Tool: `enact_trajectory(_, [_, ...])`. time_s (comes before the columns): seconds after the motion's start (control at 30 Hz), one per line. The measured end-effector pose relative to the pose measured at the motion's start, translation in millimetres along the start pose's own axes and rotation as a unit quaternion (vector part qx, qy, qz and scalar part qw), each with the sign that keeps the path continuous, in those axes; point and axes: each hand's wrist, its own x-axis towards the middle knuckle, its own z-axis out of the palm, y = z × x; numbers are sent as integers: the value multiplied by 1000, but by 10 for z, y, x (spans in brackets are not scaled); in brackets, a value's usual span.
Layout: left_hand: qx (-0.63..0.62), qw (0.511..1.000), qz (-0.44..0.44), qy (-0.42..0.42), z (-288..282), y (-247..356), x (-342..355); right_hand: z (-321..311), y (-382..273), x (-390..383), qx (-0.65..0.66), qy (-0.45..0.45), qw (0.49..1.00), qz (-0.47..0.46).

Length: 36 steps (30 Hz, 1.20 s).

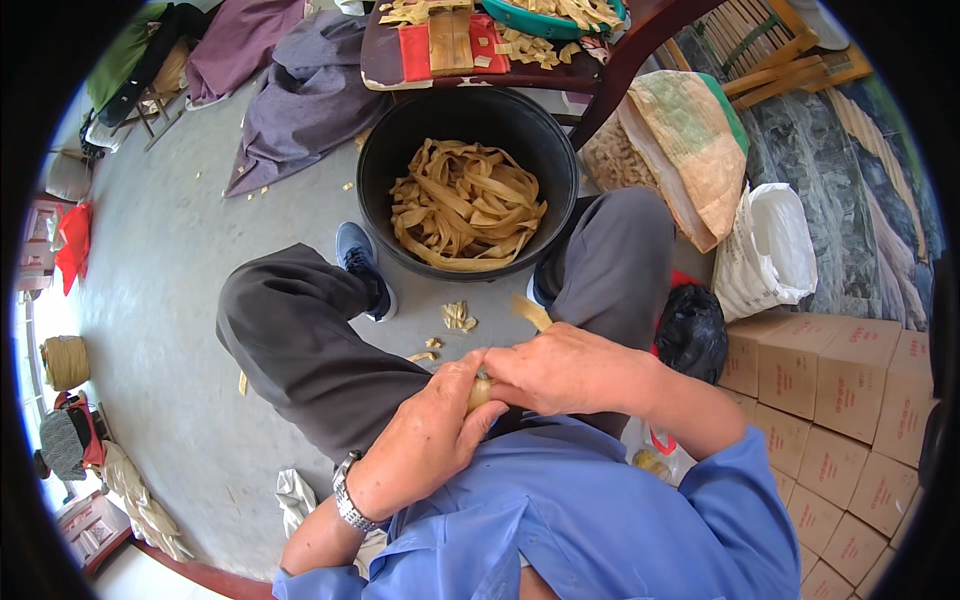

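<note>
My left hand (425, 425), with a metal wristwatch, and my right hand (560, 368) meet in front of my lap. Between them is a small rounded tan roll (479, 392), pinched by my left thumb and fingers. From behind my right hand a flat tan strip (531, 312) sticks out; its other end is hidden by my closed fingers. I cannot make out whether strip and roll are one piece. A small greyish bit shows at the fingertips. Past my knees a black tub (370, 205) holds a tangled heap of similar tan strips (465, 205).
Several tan scraps (459, 317) lie on the floor between my shoes. Behind the tub, a dark red chair (400, 75) bears a wooden block (450, 42), a teal basin (540, 27) and cut pieces. To the right are sacks (690, 150), a black bag (690, 335) and stacked cartons (830, 380).
</note>
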Motion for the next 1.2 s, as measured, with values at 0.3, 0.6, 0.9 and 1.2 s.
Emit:
enact_trajectory(0.3, [-24,983,-55,-172,-180,114,-91,-187,63,-308,40,-26,995,-87])
enact_trajectory(0.6, [-88,969,-120,-195,-384,98,45,-338,-17,-291,11,-49,998,-30])
enact_trajectory(0.9, [-136,970,-110,-167,-395,32,150,-100,-38,-142,-30,57,996,-59])
enact_trajectory(1.2, [-112,980,-81,-143,-512,33,305,-156,-89,3,-53,162,979,-114])
